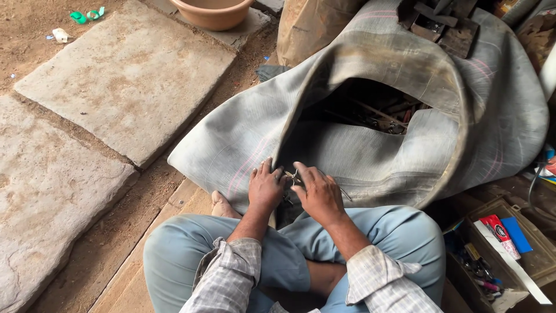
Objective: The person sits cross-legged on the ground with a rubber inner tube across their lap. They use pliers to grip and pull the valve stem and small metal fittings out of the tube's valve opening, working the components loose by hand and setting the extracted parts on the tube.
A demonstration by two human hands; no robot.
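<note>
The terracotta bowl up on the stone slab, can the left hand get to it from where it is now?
Probably not. The left hand rests on the grey inner tube at the person's crossed legs, while the terracotta bowl sits far across the stone slab. Nothing blocks the way, but it looks beyond arm's reach while seated.

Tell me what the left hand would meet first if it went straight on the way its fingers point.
The left hand already rests on the grey rubber inner tube. Pushed onward, it would probably slide up that wall toward the tube's dark central opening; depth is unclear.
</note>
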